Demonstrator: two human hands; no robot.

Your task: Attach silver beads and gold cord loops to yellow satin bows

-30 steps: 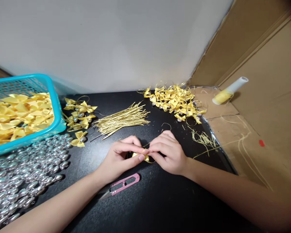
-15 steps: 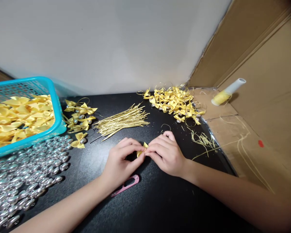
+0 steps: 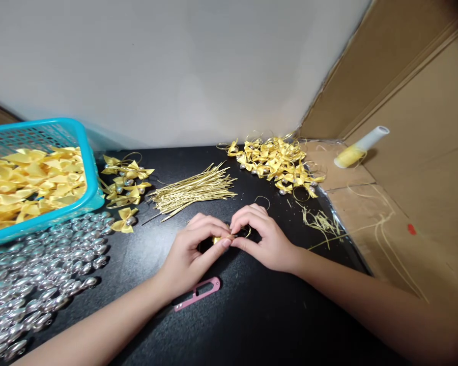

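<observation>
Forearms [image 3: 110,325] angle inward, fingertips [image 3: 225,243] meeting. The left hand [image 3: 191,251] clamps its grip on a mostly hidden bow [image 3: 216,239] over the bench [image 3: 267,315]; I cannot tell the right hand's [image 3: 267,241] grip. Bench spreads between the forearms, its right edge [image 3: 350,237] beside cardboard [image 3: 423,162].

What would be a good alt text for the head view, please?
A left hand pinches a mostly hidden yellow piece, with the right hand close beside it, over a black table. Around them lie pink snips, gold wires, silver beads, a blue basket of yellow bows and beaded bows.
</observation>
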